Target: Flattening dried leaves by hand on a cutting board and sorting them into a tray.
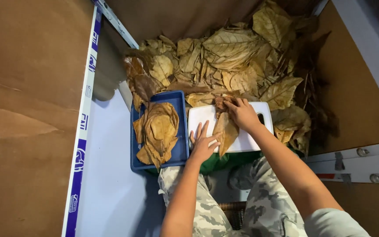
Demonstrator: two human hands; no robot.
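Flattening dry leaf [224, 131] on white board [251, 142]. Left hand [202, 145] spread flat, pinning leaf's lower edge; right hand [241, 113] pressing stem end. Blue tray [178, 131] alongside holds stacked leaves [156, 131]. Next, likely: lift flattened leaf across onto stack.

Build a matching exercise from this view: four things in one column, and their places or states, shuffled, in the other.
Things:
1. blue tray
2. white cutting board
3. left hand
4. right hand

Places or states:
A. on the upper end of the leaf on the board
B. holds a neat stack of dried leaves
C. flat at the board's near left edge
D. lies under a single dried leaf

Pairs: 1-B, 2-D, 3-C, 4-A
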